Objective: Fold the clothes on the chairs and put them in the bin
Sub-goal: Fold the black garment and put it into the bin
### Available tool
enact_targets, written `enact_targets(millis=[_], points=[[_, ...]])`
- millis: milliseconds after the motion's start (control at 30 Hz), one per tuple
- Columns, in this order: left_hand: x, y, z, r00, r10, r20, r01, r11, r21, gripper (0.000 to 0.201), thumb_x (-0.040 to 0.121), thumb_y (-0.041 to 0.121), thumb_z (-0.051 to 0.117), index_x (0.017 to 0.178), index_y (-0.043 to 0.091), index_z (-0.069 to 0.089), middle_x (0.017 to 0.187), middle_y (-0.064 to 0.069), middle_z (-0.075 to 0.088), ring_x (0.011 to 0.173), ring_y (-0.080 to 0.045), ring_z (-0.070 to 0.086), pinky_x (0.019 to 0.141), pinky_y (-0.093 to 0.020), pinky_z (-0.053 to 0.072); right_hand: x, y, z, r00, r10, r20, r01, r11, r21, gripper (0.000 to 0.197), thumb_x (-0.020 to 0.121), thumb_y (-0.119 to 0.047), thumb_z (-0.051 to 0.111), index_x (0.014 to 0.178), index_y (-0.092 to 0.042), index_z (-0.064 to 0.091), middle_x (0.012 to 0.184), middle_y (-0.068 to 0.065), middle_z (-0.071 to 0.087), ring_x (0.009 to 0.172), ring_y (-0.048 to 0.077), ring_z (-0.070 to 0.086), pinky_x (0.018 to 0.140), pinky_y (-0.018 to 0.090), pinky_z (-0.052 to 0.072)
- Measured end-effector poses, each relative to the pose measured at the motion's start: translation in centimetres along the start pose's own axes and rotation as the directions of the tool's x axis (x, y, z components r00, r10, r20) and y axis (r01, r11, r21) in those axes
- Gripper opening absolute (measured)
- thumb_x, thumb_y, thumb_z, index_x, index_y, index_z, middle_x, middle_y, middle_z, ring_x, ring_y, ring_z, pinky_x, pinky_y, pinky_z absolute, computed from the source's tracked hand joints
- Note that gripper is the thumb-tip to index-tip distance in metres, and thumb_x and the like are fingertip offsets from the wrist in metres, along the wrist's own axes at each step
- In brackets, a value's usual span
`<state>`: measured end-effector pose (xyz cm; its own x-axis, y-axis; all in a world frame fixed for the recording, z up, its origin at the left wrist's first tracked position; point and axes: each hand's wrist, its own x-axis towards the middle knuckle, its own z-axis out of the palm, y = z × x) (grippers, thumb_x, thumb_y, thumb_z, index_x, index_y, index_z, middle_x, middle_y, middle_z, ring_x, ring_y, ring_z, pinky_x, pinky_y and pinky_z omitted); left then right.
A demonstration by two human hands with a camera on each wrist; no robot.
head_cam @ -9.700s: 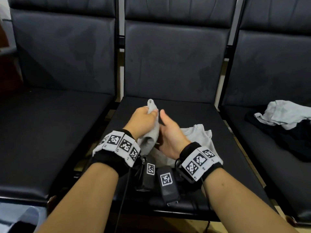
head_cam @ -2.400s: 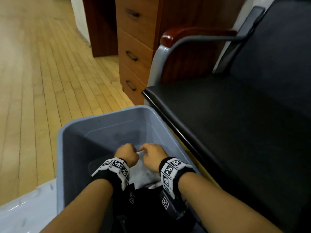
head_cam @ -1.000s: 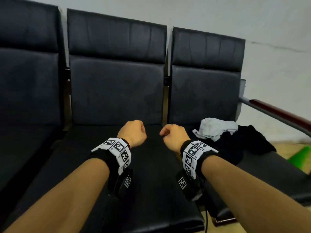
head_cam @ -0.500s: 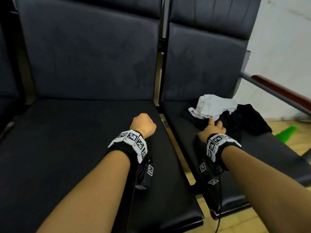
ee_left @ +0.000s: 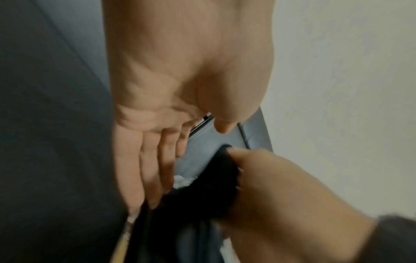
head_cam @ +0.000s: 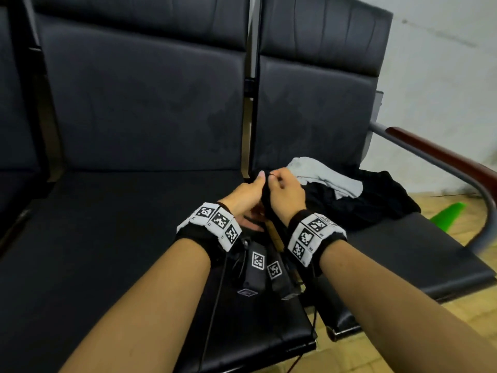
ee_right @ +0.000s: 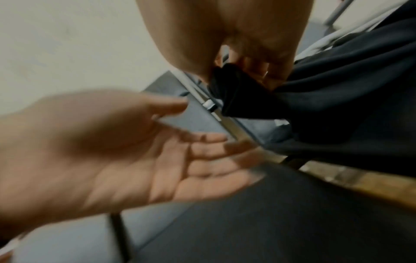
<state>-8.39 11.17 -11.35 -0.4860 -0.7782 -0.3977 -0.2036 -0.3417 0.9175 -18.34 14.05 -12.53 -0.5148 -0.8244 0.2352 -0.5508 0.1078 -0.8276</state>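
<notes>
A black garment (head_cam: 363,200) lies crumpled on the right chair's seat (head_cam: 403,254) with a light grey garment (head_cam: 322,176) on top of it. My right hand (head_cam: 285,189) pinches a corner of the black garment and holds it up over the gap between the two seats. The right wrist view shows that pinch (ee_right: 236,58) on the black cloth (ee_right: 326,106). My left hand (head_cam: 247,192) is beside it, open (ee_right: 180,142), fingers straight. In the left wrist view its fingers (ee_left: 157,169) reach the black cloth (ee_left: 202,195).
The middle chair's black seat (head_cam: 107,238) lies under my left forearm. A metal armrest with a wooden top (head_cam: 443,157) bounds the right chair. A green object (head_cam: 449,214) lies on the wooden floor beyond it. The bin is out of view.
My right hand has taken hold of the black garment's corner and pulled it left and up. My left hand, a fist half a second ago, has opened and moved right to meet it.
</notes>
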Motion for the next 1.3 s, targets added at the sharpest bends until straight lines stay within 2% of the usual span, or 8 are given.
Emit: enact_targets(millis=[133,267,400,533,633,733,1033,1300], points=[[-2.5,0.3,-1.4,0.997,0.017,-0.076,-0.033,0.975,-0.219,0.033,0.098,0.041,0.049,0.112,0.014,0.063,0.106,-0.013,0.068,0.096,-0.029,0.065,0.071,-0.043,0.057,-2.3,-2.7,2.2,0.988,-0.005,0.154,-0.026,0.98,0.199,0.017,0.087,-0.012,0.051,0.081,-0.016,0.067,0.083,0.005,0.068,0.083,0.023,0.062,0.085,0.043,0.053],[-1.4,-2.1,-6.6,0.897,0.029,-0.441,-0.124,0.975,-0.187,0.045,0.086,0.038,0.055,0.115,0.004,0.062,0.109,-0.016,0.068,0.096,-0.034,0.066,0.087,-0.053,0.054,-3.4,-3.4,2.6,0.996,-0.007,0.092,-0.017,0.967,0.256,0.021,0.081,-0.017,0.054,0.083,-0.022,0.074,0.087,-0.001,0.07,0.084,0.013,0.061,0.079,0.025,0.044],[-4.2,-2.2,-10.6,0.786,0.057,-0.616,-0.199,0.966,-0.165,0.053,0.089,0.042,0.056,0.124,0.002,0.056,0.121,-0.007,0.061,0.109,-0.029,0.06,0.1,-0.041,0.047,-2.5,-1.6,2.7,0.996,0.029,0.08,0.007,0.908,-0.419,0.057,0.081,-0.026,0.062,0.135,-0.035,0.046,0.15,0.001,0.03,0.136,0.026,0.028,0.107,0.041,0.032],[-6.7,-2.2,-12.8,0.712,0.098,-0.695,-0.298,0.939,-0.173,0.071,0.069,0.026,0.082,0.13,0.003,0.054,0.123,-0.005,0.062,0.111,-0.026,0.059,0.095,-0.033,0.047,-2.5,0.5,3.5,0.935,0.319,0.157,-0.137,0.73,-0.669,0.11,0.072,-0.058,0.074,0.145,-0.054,-0.008,0.158,0.0,-0.024,0.145,0.039,-0.006,0.113,0.061,0.016],[-7.2,-3.1,-14.1,0.628,0.117,-0.769,-0.292,0.952,-0.093,0.026,0.066,0.002,0.077,0.088,0.008,0.064,0.088,-0.003,0.067,0.091,-0.025,0.064,0.078,-0.03,0.052,-2.7,1.2,4.5,0.921,0.363,0.141,-0.177,0.713,-0.679,0.111,0.075,-0.052,0.072,0.143,-0.057,-0.015,0.159,0.006,-0.008,0.142,0.042,0.008,0.11,0.063,0.02],[-7.1,-3.5,-14.6,0.494,0.18,-0.851,-0.276,0.96,0.043,0.024,0.077,0.001,0.067,0.068,0.017,0.051,0.072,0.004,0.054,0.086,-0.024,0.06,0.068,-0.025,0.042,-2.3,1.5,4.1,0.944,0.314,0.103,-0.168,0.725,-0.668,0.08,0.084,-0.039,0.06,0.144,-0.048,0.008,0.15,0.012,0.024,0.131,0.042,0.03,0.099,0.062,0.031],[-7.9,-3.0,-13.9,0.138,0.118,-0.983,-0.162,0.982,0.095,0.026,0.087,-0.002,0.047,0.108,0.0,0.062,0.12,-0.02,0.061,0.115,-0.038,0.054,0.096,-0.038,0.041,0.6,2.8,-1.2,0.937,0.346,0.04,-0.343,0.936,-0.077,0.054,0.075,-0.03,0.081,0.118,-0.016,0.051,0.11,0.01,0.063,0.099,0.03,0.062,0.091,0.041,0.05],[-7.8,-2.9,-13.2,0.021,0.038,-0.999,-0.168,0.985,0.034,0.028,0.09,-0.002,0.043,0.113,0.001,0.058,0.121,-0.02,0.061,0.116,-0.035,0.054,0.095,-0.037,0.039,1.8,2.5,-4.6,0.892,0.433,-0.129,-0.388,0.88,0.272,0.04,0.081,-0.018,0.07,0.117,-0.016,0.052,0.084,0.005,0.061,0.073,0.023,0.058,0.076,0.034,0.047]])
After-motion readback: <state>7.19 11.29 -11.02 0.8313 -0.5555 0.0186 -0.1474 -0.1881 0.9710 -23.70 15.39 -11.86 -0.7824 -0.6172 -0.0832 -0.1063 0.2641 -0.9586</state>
